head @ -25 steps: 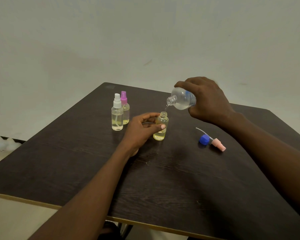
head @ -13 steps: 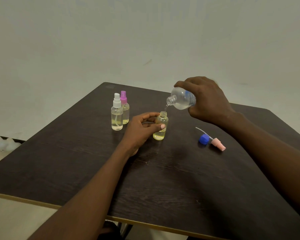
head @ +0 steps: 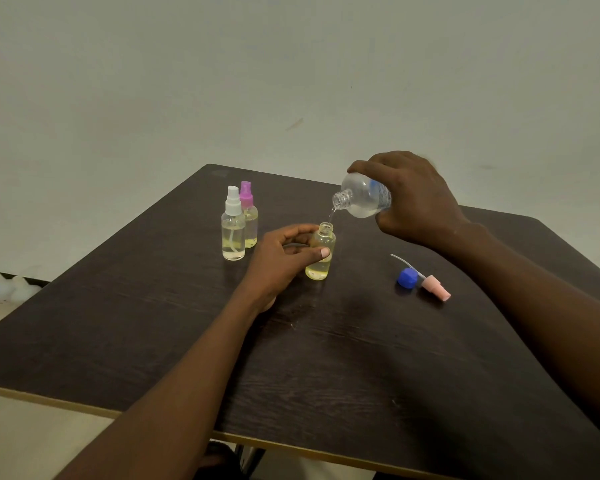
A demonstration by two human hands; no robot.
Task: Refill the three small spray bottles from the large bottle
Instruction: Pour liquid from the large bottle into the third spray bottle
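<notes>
My right hand (head: 413, 199) grips the large clear bottle (head: 362, 199), tipped with its open mouth down to the left. A thin stream runs from it into the open small bottle (head: 321, 252), which stands upright with yellowish liquid inside. My left hand (head: 281, 258) holds that small bottle between thumb and fingers. Two capped spray bottles stand to the left: one with a white top (head: 233, 226) and, just behind it, one with a pink-purple top (head: 248, 216). A blue cap (head: 407, 278) and a pale pink spray head (head: 433, 287) with its tube lie on the table to the right.
Everything sits on a dark wooden table (head: 326, 358) with a light edge strip along the near side. A plain wall stands behind it. White objects (head: 7, 287) lie on the floor at the far left.
</notes>
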